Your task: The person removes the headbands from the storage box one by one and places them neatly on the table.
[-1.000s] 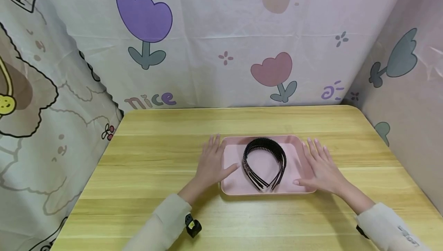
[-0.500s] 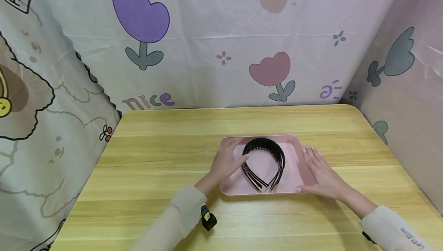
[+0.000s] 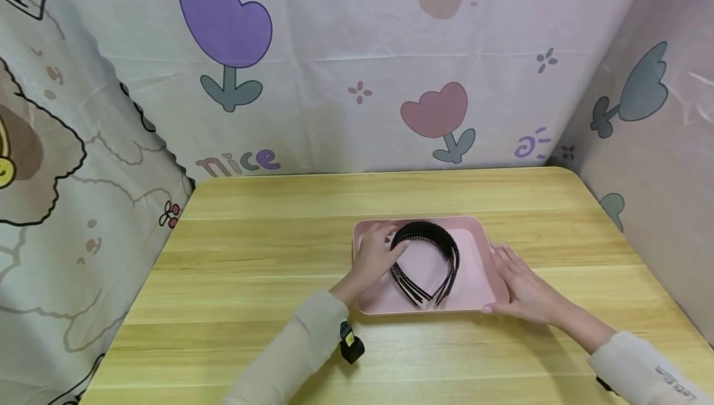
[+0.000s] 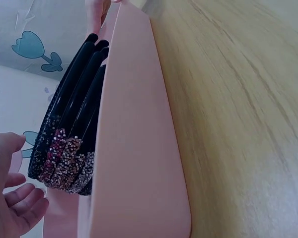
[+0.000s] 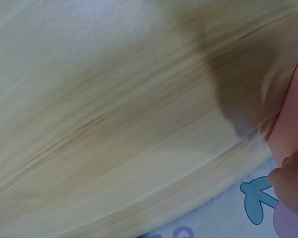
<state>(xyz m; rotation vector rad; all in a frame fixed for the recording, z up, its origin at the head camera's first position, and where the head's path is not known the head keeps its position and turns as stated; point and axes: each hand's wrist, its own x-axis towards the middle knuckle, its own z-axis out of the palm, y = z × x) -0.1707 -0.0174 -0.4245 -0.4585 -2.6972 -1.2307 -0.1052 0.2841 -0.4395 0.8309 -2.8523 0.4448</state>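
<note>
Several black headbands (image 3: 426, 231) lie nested together in a pink tray (image 3: 474, 268), with their toothed arch toward the far side. Sparkly stones in pink, gold and silver cover part of the bands (image 4: 67, 158) in the left wrist view. My left hand (image 3: 375, 256) is over the tray's left part, thumb and fingers parted beside the headbands. In the left wrist view a small gap shows between that hand (image 4: 12, 186) and the bands. My right hand (image 3: 521, 290) rests along the tray's right end with fingers straight, thumb at the near corner.
The tray stands on a light wooden table (image 3: 251, 268). Patterned cloth (image 3: 323, 33) hangs behind the table and at both sides. A small black device (image 3: 351, 344) is worn at the left wrist.
My left hand has moved right, from the tray's left edge to beside the headbands. My right hand has drawn its fingers together and slid slightly nearer along the tray's end.
</note>
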